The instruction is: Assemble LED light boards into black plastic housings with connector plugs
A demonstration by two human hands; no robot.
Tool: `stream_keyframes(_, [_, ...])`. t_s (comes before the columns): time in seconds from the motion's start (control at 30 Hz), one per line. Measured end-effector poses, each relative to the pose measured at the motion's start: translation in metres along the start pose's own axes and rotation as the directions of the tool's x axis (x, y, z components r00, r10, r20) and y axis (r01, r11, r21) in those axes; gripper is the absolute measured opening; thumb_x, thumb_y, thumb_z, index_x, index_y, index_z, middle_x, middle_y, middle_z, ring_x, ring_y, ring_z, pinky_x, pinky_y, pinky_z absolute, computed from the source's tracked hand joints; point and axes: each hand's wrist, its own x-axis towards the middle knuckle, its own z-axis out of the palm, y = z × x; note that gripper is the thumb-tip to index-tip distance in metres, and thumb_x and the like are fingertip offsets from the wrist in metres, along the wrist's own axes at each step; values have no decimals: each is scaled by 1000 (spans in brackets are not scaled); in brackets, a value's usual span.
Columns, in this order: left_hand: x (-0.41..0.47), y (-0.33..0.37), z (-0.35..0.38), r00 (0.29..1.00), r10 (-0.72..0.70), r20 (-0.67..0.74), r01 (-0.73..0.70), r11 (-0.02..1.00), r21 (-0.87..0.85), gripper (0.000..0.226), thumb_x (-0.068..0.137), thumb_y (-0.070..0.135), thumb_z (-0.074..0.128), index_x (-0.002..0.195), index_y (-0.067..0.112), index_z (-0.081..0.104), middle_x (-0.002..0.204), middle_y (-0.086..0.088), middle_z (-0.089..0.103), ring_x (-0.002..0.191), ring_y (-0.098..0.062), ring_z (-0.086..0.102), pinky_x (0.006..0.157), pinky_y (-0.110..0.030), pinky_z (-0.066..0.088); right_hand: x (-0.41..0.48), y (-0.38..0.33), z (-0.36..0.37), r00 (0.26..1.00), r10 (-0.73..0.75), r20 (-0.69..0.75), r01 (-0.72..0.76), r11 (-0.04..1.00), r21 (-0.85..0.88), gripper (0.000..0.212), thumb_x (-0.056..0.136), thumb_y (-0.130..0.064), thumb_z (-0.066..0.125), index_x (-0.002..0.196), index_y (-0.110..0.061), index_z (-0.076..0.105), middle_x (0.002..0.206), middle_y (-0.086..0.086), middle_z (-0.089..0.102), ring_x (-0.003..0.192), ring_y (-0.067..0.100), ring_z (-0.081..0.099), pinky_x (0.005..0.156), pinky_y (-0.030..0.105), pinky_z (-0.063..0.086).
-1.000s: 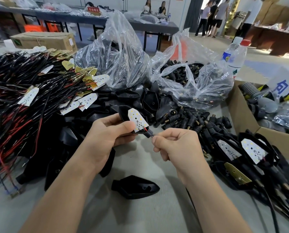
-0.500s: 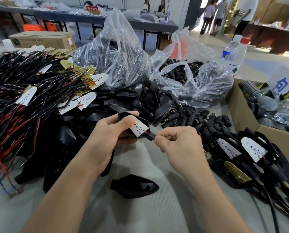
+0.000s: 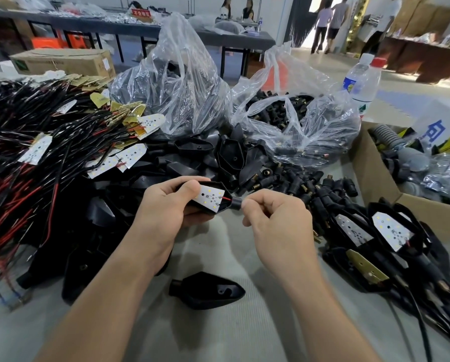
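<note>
A black plastic housing [image 3: 220,184] is held above the grey table [image 3: 218,259], at the centre of the scene, by the left hand [image 3: 166,205], whose fingers are curled round its left part. A white LED board [image 3: 210,199] is seated in the housing's open face, and its left end is covered by the left thumb. A red wire [image 3: 225,198] is seen running from the board's right end to a black connector plug [image 3: 236,203] at the housing's narrow right tip. The plug is pinched by the thumb and forefinger of the right hand [image 3: 276,218], with the remaining fingers curled in; the two hands are set just beside each other. One spare housing [image 3: 206,290] is noted lying on the table, nearer than the hands and between the forearms. A heap of wired boards [image 3: 35,152] is recorded at the left, loose plugs [image 3: 310,184] to the far right of the hands, and finished assemblies [image 3: 391,228] at the right.
</note>
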Motion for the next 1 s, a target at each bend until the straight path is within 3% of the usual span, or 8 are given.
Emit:
stream_keyframes(0.23, [2,-3,-4,999,1,38,0,999,-35,33,105,6,51,93,15,81,98,-18,79,78,-25,77,64,-30,62,-2,-1,4,997,24,-71,-16,993,118,16,95,-28,66,79,-28,69,65,-7,70,45,8,49,48,26,42])
stream_keyframes(0.4, [4,1,-10,981,-66,181,92,986,-138,29,102,4,48,110,6,76,109,-21,77,90,-31,77,71,-33,63,-1,-1,5,991,-5,-135,17,996,90,26,98,-27,65,72,-24,66,62,-9,67,46,3,47,49,16,38])
stream_keyframes(0.57, [3,-2,-7,986,-37,166,54,993,-103,38,104,9,41,108,9,78,111,-22,76,92,-33,75,70,-37,64,-1,-1,4,987,-13,-159,22,998,52,28,98,-28,63,70,-21,63,62,-3,63,49,4,46,51,15,38])
stream_keyframes(0.87, [2,-1,-5,983,-78,166,98,988,-116,28,96,-2,55,109,8,78,111,-18,77,91,-28,77,70,-29,63,-1,-4,2,976,-26,-216,47,994,96,26,97,-30,65,72,-24,66,64,-2,64,50,4,47,52,15,39])
stream_keyframes(1.0, [2,0,-6,975,-113,191,148,973,-179,31,79,-1,63,103,8,80,111,-18,77,93,-30,77,68,-28,62,-2,-4,3,966,-51,-253,80,991,104,25,98,-32,65,73,-26,65,61,-5,59,52,5,45,52,18,38])
